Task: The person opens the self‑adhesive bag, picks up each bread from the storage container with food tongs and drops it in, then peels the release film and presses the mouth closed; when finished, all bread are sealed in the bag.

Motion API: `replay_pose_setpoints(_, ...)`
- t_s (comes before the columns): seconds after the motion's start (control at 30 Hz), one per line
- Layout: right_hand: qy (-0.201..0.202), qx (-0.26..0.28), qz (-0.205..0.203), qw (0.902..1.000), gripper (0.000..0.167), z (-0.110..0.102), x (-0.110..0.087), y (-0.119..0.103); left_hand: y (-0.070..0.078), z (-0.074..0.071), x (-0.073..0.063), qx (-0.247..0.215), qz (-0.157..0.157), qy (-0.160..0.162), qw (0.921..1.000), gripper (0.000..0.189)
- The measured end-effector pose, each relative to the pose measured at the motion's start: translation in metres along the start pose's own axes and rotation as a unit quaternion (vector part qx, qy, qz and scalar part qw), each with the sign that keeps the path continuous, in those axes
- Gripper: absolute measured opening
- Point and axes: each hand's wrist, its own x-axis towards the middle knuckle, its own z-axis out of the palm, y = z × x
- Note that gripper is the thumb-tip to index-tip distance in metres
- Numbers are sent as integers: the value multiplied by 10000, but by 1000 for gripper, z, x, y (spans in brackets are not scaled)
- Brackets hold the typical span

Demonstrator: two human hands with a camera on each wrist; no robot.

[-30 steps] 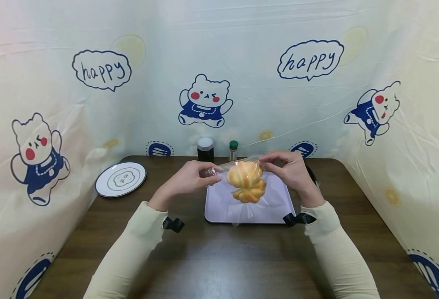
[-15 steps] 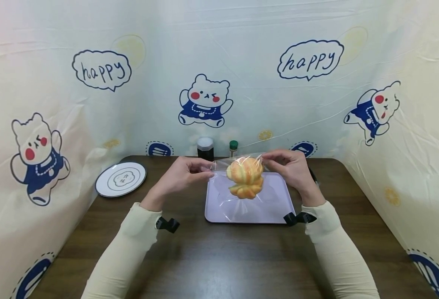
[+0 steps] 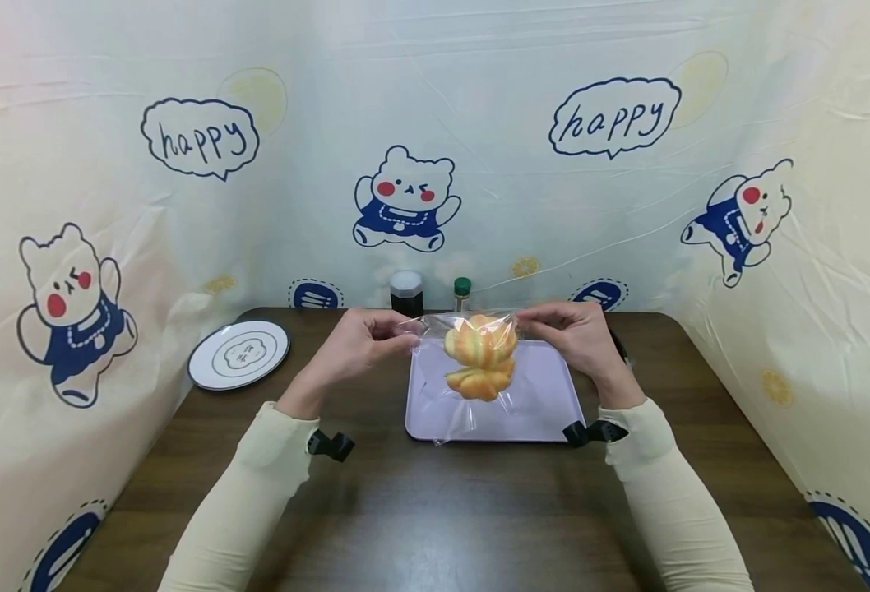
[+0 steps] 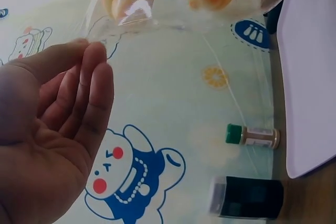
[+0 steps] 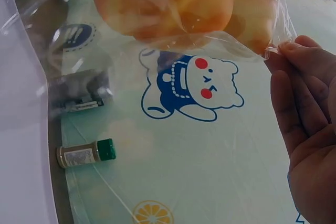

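Note:
A clear plastic bag [image 3: 435, 403] with golden bread rolls [image 3: 479, 344] inside hangs between my two hands, above a pale lilac tray [image 3: 546, 411]. My left hand [image 3: 361, 341] pinches the bag's upper left corner between thumb and fingers; the left wrist view shows that hand [image 4: 63, 108] with its fingertips at the film's edge. At the upper right corner, my right hand [image 3: 576, 337] pinches the film too. In the right wrist view, thumb and forefinger of this hand [image 5: 310, 98] grip a gathered bit of film beside the bread [image 5: 163, 3].
A white plate [image 3: 220, 374] with a dark rim lies at the back left of the brown table [image 3: 442, 518]. Behind the tray stand a dark jar with a pale lid [image 3: 407, 296] and a small green-capped shaker bottle [image 3: 462, 289]. Something black sits behind my right hand.
My left hand has shifted left and slightly up, spreading the bag's top edge wider. The bread rolls have drifted slightly left. The right hand has barely moved.

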Motion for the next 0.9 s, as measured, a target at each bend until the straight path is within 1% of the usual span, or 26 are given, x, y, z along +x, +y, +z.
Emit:
replay_pose_setpoints(0.1,-73,-69,61,9999,19,2,1,1,-2,1,2,-161,197,11,9997,20)
replay_pose_setpoints(0.2,-187,-191,153,9995,20,4,1,3,-3,3,4,-483,403,-139,9979,26)
replay_pose_setpoints(0.27,-293,-314,218,9988,23,5,2,4,-3,4,4,-651,455,-204,9966,28)
replay_pose_setpoints(0.43,-517,-607,390,9961,32,7,3,7,-5,5,2,-906,384,-139,9950,29)
replay_pose_setpoints(0.6,-616,-737,600,9936,34,9,4,6,-7,4,0,-1157,272,-88,9929,33)
replay_pose_setpoints(0.7,-635,-868,680,9919,35,10,4,4,-9,2,-1,-1214,171,-61,9924,35)
replay_pose_setpoints(0.77,-649,-935,714,9909,34,10,4,0,-11,0,-3,-1223,65,-41,9925,36)
replay_pose_setpoints(0.9,-714,-993,793,9893,32,11,3,-18,-16,-4,-7,-1291,-239,7,9913,35)
